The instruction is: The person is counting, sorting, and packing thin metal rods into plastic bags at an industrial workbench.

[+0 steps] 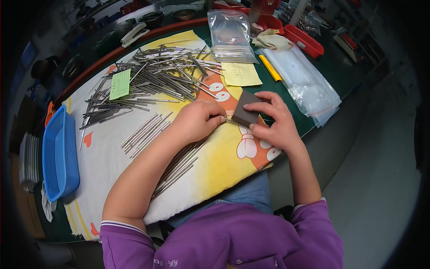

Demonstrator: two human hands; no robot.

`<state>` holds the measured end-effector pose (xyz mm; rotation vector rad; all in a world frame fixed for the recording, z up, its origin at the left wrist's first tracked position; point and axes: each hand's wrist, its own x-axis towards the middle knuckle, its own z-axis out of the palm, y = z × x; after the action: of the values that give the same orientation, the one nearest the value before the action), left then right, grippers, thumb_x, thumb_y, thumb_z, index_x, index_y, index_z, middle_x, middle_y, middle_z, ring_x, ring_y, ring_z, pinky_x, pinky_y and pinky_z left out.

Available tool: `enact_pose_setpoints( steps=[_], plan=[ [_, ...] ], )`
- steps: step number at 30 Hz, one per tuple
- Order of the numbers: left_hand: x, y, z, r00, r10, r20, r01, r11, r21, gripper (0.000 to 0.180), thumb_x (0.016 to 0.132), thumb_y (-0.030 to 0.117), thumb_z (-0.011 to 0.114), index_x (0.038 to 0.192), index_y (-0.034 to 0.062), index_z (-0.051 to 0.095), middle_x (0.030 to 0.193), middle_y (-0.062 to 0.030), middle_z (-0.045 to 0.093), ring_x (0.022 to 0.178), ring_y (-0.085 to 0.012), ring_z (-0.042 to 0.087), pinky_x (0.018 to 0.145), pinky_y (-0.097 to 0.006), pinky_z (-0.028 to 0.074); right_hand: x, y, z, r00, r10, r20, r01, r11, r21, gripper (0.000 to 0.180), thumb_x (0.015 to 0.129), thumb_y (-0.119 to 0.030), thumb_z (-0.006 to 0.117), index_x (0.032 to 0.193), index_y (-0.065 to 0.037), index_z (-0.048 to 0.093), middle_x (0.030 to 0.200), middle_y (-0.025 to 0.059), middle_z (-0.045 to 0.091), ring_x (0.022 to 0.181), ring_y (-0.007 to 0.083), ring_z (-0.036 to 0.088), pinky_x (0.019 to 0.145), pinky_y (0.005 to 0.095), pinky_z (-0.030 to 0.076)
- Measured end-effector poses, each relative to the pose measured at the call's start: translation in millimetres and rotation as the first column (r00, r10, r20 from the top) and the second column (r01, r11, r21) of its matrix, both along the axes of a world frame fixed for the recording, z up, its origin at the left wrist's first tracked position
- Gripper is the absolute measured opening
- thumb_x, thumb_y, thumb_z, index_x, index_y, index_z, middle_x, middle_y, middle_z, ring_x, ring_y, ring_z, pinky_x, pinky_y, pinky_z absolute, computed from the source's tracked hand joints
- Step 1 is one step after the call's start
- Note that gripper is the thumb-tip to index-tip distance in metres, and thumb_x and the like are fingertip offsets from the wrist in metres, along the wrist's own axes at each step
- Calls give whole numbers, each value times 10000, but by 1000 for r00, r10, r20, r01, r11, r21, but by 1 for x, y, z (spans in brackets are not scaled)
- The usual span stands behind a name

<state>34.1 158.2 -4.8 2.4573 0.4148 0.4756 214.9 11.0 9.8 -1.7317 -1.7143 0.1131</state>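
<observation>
My left hand (pixel 197 121) pinches a thin metal rod (pixel 232 122) between thumb and fingers; most of the rod is hidden by the hand. Its showing end lies against the lower edge of a dark grey-brown block (pixel 244 107), which looks like a sanding block. Fingers and thumb of my right hand (pixel 277 120) grip that block from the right. Left of my left hand, a loose row of shiny rods (pixel 145 133) lies on the cloth. More rods (pixel 174 177) lie partly under my left forearm. Beyond them spreads a big tangled pile of rods (pixel 165 78).
A patterned cloth (pixel 219 170) covers the green table. At left stands a blue basket (pixel 50 166). A green slip (pixel 120 84) rests on the pile. Farther back are a bag of rods (pixel 229 38), a yellow note (pixel 242 74), a yellow cutter (pixel 270 68), clear bags (pixel 300 83) and a red tray (pixel 304 41).
</observation>
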Motion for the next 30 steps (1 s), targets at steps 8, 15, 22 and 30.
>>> enact_pose_setpoints(
  steps=[8,15,22,30],
  plan=[
    [1,1,0,999,32,-24,-34,996,-81,137,779,189,615,856,86,663,807,-89,615,781,-262,586,691,-344,468,-11,6,0,989,-21,-149,21,1000,1,444,585,-104,660,1027,-141,622,1162,110,481,1092,251,486,923,344,390],
    [0,0,0,1000,8,3,-8,1000,-28,125,774,137,643,861,47,649,782,-106,609,764,-252,576,699,-321,461,-11,1,3,984,-32,-174,18,996,-82,378,566,-76,642,942,-117,655,1166,106,487,1100,237,489,927,337,394],
    [1,0,1,1000,12,-9,-13,998,-63,110,772,122,637,850,45,648,767,-103,606,765,-248,575,696,-319,460,-1,-5,1,994,65,-90,-64,998,15,342,568,-137,662,910,-153,662,1136,95,501,1013,270,530,873,348,422],
    [1,0,1,1000,21,-12,-22,998,-54,101,778,120,625,845,47,645,771,-93,610,778,-246,576,705,-325,462,4,-4,4,997,16,-79,-18,1000,-15,374,547,-62,644,918,-110,665,1166,110,486,1100,239,487,940,341,382]
  ],
)
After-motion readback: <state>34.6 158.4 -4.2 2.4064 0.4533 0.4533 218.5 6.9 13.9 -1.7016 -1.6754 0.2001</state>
